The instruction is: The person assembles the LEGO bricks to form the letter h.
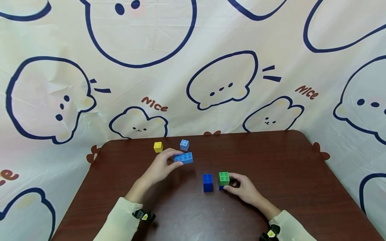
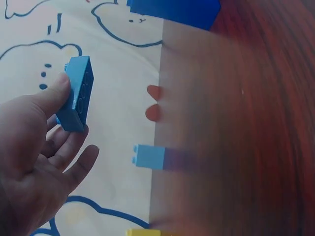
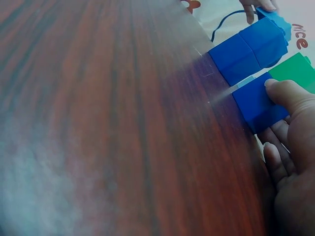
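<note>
Head view, long brick (image 1: 187, 158), in left grip (image 1: 162, 165)

Stacks (image 1: 207, 183) side by side, tabletop bricks (image 1: 158, 147) behind, leftward

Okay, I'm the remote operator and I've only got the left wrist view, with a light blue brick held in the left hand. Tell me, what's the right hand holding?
Observer: The right hand holds a green brick stacked on a dark blue brick.

Operator: Anything standing next to that?

Observer: Yes, a stack of two dark blue bricks; the right wrist view shows the seam between them.

Operator: My picture cuts off the yellow brick. Where is it?

Observer: In the head view it stands beyond the left hand, near the far edge of the table.
</note>
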`<state>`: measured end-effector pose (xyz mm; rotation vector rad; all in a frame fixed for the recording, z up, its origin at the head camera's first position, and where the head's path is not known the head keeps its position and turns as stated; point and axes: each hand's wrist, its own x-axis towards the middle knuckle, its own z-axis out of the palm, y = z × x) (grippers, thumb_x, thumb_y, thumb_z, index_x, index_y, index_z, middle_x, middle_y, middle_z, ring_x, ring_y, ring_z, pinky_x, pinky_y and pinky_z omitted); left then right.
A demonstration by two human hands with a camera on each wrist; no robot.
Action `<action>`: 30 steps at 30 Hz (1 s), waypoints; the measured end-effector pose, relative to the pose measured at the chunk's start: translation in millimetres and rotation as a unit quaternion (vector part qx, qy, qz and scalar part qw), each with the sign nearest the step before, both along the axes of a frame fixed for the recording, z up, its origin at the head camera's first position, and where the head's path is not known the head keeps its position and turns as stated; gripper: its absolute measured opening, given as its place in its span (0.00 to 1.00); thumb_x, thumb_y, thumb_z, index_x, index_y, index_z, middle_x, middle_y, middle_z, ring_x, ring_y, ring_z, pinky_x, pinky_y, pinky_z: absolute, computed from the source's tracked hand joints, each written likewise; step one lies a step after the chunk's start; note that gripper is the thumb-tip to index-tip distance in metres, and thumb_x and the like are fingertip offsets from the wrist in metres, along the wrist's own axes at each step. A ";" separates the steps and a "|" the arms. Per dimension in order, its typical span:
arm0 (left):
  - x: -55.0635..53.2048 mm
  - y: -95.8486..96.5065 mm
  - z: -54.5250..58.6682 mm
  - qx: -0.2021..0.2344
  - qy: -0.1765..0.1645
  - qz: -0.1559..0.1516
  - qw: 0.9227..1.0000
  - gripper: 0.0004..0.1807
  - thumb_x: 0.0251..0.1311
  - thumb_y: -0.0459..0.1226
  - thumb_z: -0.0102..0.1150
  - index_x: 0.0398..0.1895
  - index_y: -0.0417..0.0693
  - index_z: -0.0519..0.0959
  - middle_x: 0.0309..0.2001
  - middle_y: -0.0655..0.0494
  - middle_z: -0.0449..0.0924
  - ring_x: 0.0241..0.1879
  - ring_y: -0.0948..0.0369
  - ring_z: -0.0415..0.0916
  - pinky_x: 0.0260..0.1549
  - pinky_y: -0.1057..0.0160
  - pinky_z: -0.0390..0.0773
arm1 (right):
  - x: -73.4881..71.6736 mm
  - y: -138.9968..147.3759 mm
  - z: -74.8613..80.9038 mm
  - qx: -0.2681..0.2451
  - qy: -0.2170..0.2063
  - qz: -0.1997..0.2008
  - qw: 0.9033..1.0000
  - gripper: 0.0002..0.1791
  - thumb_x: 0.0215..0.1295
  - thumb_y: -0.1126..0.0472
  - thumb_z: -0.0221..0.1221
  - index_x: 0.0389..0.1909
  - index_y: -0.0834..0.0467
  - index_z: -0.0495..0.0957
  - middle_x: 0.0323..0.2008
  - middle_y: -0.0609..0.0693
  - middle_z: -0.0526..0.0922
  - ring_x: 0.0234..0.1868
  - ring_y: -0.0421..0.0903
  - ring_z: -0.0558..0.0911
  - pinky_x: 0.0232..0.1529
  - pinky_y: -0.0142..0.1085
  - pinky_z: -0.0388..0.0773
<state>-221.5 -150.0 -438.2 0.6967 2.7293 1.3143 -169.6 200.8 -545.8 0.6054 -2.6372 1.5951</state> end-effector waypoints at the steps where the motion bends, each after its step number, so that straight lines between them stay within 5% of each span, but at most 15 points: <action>1: 0.8 1.5 1.5 0.003 0.000 -0.003 1.000 0.20 0.64 0.37 0.68 0.60 0.49 0.81 0.56 0.52 0.79 0.50 0.54 0.74 0.51 0.50 0.81 | -0.2 0.0 -0.3 0.000 0.000 0.000 1.000 0.22 0.61 0.60 0.72 0.55 0.63 0.81 0.44 0.50 0.86 0.34 0.36 0.78 0.36 0.31 0.78; 16: 14.1 22.9 14.5 0.033 0.040 -0.050 0.997 0.20 0.62 0.37 0.71 0.58 0.49 0.82 0.52 0.55 0.80 0.48 0.58 0.76 0.50 0.48 0.82 | -0.8 -0.3 -0.5 0.001 0.014 0.000 1.000 0.22 0.60 0.61 0.72 0.54 0.63 0.81 0.44 0.50 0.86 0.35 0.36 0.78 0.36 0.32 0.79; 30: 24.9 47.1 4.5 0.041 0.033 -0.084 0.995 0.20 0.62 0.37 0.71 0.58 0.52 0.82 0.53 0.60 0.80 0.48 0.62 0.75 0.51 0.53 0.82 | 0.1 -0.2 -1.3 0.001 0.003 0.000 1.000 0.22 0.62 0.60 0.72 0.55 0.62 0.81 0.43 0.50 0.86 0.34 0.36 0.78 0.36 0.31 0.78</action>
